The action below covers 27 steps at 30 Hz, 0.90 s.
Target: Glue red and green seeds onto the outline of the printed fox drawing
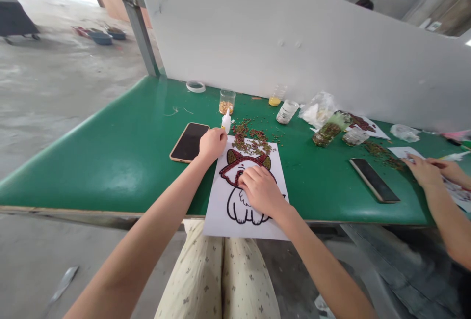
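A white sheet (224, 211) with a black outline drawing of a dog lies at the near edge of the green table (121, 157); the dog's head is partly filled with red and brown seeds. My right hand (259, 189) rests on the drawing with fingers curled, its fingertips pinched at the dog's face. My left hand (212, 143) is closed around a small white glue bottle (226, 121) at the sheet's upper left corner. Loose seeds (252, 142) lie in a pile just above the sheet.
A dark phone (189, 142) lies left of my left hand. Behind stand a clear cup of seeds (227, 101), a tape roll (196, 86), jars and plastic bags. Another person's hands (429, 169) work on a sheet at the right, near a second phone (373, 179). A white panel (294, 29) backs the table.
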Motion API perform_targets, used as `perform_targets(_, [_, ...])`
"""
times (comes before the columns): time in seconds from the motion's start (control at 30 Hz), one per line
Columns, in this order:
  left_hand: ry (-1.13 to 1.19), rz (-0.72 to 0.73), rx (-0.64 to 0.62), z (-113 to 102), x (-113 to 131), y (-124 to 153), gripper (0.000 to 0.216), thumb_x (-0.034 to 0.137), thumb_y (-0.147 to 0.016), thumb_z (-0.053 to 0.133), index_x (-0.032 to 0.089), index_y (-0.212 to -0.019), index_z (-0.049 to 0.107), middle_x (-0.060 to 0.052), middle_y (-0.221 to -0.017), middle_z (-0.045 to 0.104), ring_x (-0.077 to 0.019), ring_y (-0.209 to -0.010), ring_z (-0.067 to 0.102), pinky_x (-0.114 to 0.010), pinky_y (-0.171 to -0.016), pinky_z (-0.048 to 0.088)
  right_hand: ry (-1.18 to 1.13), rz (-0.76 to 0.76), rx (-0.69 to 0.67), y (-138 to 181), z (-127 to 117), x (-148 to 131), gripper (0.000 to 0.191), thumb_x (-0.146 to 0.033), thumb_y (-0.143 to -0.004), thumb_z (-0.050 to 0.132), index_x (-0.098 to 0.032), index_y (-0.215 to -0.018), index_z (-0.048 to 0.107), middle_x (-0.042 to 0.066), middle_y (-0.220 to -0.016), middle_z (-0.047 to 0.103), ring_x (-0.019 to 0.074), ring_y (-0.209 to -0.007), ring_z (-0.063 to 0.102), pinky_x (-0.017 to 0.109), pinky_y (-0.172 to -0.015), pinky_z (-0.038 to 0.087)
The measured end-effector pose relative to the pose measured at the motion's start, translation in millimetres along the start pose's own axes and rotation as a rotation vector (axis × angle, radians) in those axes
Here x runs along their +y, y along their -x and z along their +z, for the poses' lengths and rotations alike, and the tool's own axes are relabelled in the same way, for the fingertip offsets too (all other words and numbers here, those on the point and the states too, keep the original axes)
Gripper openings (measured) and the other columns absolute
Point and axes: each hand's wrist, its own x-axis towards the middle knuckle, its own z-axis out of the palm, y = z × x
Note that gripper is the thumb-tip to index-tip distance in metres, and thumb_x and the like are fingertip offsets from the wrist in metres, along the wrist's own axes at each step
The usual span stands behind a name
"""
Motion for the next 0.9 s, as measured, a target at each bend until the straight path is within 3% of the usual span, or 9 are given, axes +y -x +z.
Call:
perform_targets(0.27, [-0.005, 0.013, 0.004, 3, -3, -2, 0.027, 0.019, -0.083, 0.038, 0.02, -0.068, 0.062, -0.005, -0.086, 0.07, -0.0188, -0.08, 0.059, -0.028, -0.06, 0.033, -0.073, 0.071, 0.069, 3, -10, 6, 0.015, -0.016, -0.092, 0.046, -0.019, -0.081, 0.055, 0.006, -0.085, 0.059, 0.0211, -0.083, 0.048, 0.036, -0.077, 0.037])
perform_targets(0.67, [-0.015, -0.006, -0.014, 1, -1, -1, 0.028, 0.019, -0.083, 0.039, 0.019, -0.071, 0.063, -0.005, -0.087, 0.07, -0.0189, -0.081, 0.059, -0.028, -0.063, 0.036, -0.102, 0.042, 0.031, 3, -7, 3, 0.012, -0.016, -0.089, 0.048, -0.019, -0.081, 0.056, 0.006, -0.085, 0.059, 0.0216, -0.084, 0.048, 0.036, -0.078, 0.037])
perform_targets(0.9, [-0.014, -0.007, -0.021, 1, -2, -2, 0.027, 0.019, -0.082, 0.039, 0.02, -0.07, 0.064, -0.005, -0.086, 0.07, -0.0192, -0.081, 0.059, -0.028, -0.063, 0.037, -0.102, 0.259, 0.186, 0, -34, 38, 0.015, -0.015, -0.089, 0.046, -0.02, -0.078, 0.055, 0.007, -0.084, 0.058, 0.0217, -0.084, 0.05, 0.036, -0.077, 0.038])
